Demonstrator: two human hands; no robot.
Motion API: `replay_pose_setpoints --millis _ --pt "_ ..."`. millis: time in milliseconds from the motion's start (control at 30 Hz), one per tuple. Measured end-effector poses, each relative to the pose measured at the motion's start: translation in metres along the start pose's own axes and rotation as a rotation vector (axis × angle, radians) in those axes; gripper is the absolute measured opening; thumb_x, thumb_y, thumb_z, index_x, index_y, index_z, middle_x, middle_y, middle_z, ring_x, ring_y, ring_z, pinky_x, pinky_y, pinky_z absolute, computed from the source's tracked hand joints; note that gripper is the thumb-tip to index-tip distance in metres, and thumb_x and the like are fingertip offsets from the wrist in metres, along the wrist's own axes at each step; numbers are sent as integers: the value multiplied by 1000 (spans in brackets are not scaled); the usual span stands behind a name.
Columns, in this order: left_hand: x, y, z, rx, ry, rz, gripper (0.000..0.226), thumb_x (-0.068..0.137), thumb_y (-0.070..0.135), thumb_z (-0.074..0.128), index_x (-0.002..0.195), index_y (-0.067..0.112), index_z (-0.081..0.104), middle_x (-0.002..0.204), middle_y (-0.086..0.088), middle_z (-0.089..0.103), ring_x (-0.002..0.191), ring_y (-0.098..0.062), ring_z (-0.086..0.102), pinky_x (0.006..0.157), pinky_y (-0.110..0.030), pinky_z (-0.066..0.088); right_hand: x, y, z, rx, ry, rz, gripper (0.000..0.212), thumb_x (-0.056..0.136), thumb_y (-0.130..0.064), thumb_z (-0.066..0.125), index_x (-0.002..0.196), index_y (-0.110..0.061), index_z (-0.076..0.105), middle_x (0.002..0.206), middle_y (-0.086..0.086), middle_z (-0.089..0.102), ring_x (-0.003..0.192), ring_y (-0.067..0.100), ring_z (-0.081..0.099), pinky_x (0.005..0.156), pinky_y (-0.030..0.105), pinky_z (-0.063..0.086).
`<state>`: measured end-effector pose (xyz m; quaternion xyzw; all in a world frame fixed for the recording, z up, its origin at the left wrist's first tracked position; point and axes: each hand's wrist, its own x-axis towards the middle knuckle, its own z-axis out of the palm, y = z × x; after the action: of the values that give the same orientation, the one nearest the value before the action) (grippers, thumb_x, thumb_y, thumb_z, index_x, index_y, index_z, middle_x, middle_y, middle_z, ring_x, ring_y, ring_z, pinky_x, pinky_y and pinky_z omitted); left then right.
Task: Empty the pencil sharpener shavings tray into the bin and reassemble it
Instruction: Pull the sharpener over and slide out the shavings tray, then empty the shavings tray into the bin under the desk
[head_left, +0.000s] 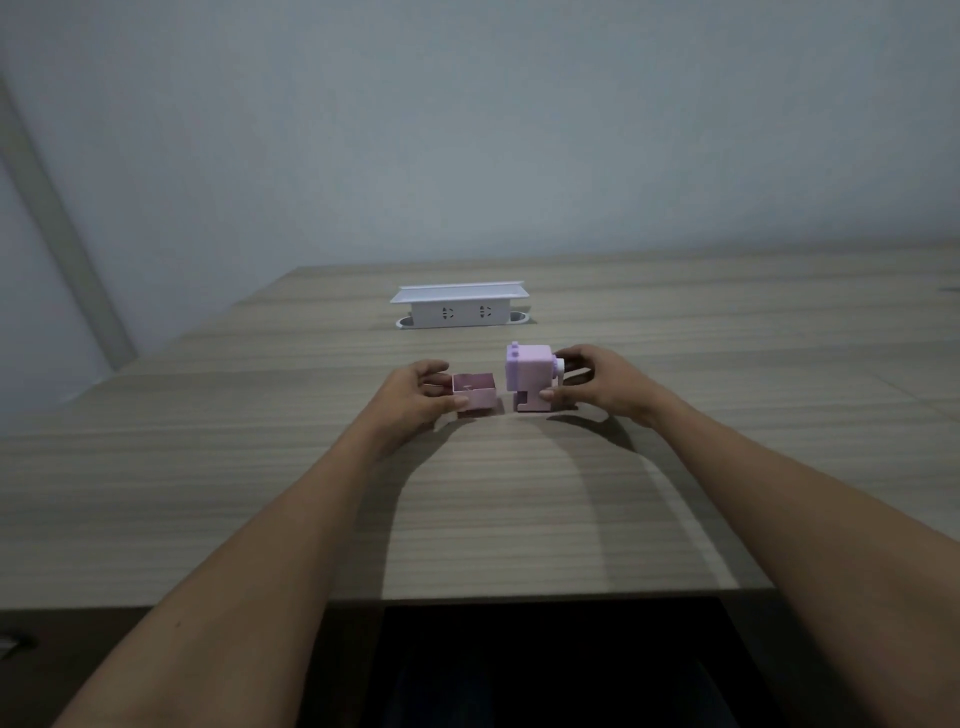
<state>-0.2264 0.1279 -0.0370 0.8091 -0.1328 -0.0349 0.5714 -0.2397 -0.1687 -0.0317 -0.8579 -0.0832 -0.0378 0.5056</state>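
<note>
A lilac pencil sharpener body (530, 375) stands upright on the wooden table (519, 493), its lower front slot open. My right hand (597, 382) grips it from the right, thumb on its lower front and fingers round the crank side. Just left of it, a small gap apart, sits the pink shavings tray (475, 395), an open-topped box resting on the table. My left hand (415, 395) holds the tray from the left, thumb on its near wall and fingers behind it. The tray's inside looks almost bare. No bin is in view.
A white pop-up socket box (460, 306) rises from the table behind the sharpener. The table's near edge (519, 595) runs across the lower frame with dark space below it. A grey wall stands behind the table.
</note>
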Motion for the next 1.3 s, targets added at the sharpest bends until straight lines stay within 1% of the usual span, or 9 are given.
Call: replay_pose_setpoints --millis 100,433,633,767,900,1033,1100,1167,1300 --pt "-6 12 -9 38 9 30 79 80 2 82 149 -4 43 129 -16 65 109 -21 67 78 -15 58 -8 -10 -2 -20 52 -45 90 64 -31 94 141 -10 53 129 7 65 115 21 65 100 41 54" --pt "-31 79 12 -17 -20 157 68 78 0 83 138 -5 52 119 -15 71 94 -12 71 74 -14 58 -55 -62 -13 78 115 -139 67 74 -26 88 132 -3 62 123 8 69 117 19 65 97 25 51" --pt "-42 121 56 -40 -147 231 71 76 11 87 139 1 56 124 -10 73 112 -17 71 101 -29 55 -103 -79 -39 185 98 -167 43 75 -24 87 115 -14 76 113 1 78 114 18 70 103 34 51" --pt "-44 143 99 -56 -206 305 69 78 16 86 139 2 58 122 -7 72 104 -9 72 93 -18 55 -140 -77 -80 182 216 -133 44 75 -25 86 116 -14 76 112 2 78 113 21 69 93 34 49" --pt "-44 165 159 -107 -292 364 65 85 15 81 141 -3 54 132 -13 66 114 -16 67 94 -15 55 -186 -69 -126 168 316 -106 36 76 -24 85 110 -16 78 108 -1 79 102 12 68 88 27 47" --pt "-55 184 221 -206 -437 380 76 77 29 84 138 -6 56 131 -15 69 115 -19 68 106 -29 50 -237 -60 -167 135 400 -91 48 73 -24 86 117 -8 75 121 10 74 105 11 66 90 25 45" --pt "-64 192 253 -246 -516 372 62 82 26 81 132 -5 61 120 -10 72 107 -14 68 103 -28 51 -264 -51 -187 132 453 -62 60 66 -30 89 119 -6 73 124 13 73 108 12 67 91 25 47" --pt "-72 199 281 -264 -589 379 44 89 20 76 126 0 64 112 -5 72 104 -12 67 102 -26 51 -288 -43 -204 142 497 -27 47 73 -21 87 116 -7 74 119 10 74 109 12 67 92 25 49" --pt "-92 203 340 -274 -702 407 55 87 22 78 133 -4 62 118 -8 72 106 -14 68 98 -25 52 -343 -15 -228 161 571 49 30 81 -7 78 111 -10 74 111 2 76 109 11 68 96 26 50"
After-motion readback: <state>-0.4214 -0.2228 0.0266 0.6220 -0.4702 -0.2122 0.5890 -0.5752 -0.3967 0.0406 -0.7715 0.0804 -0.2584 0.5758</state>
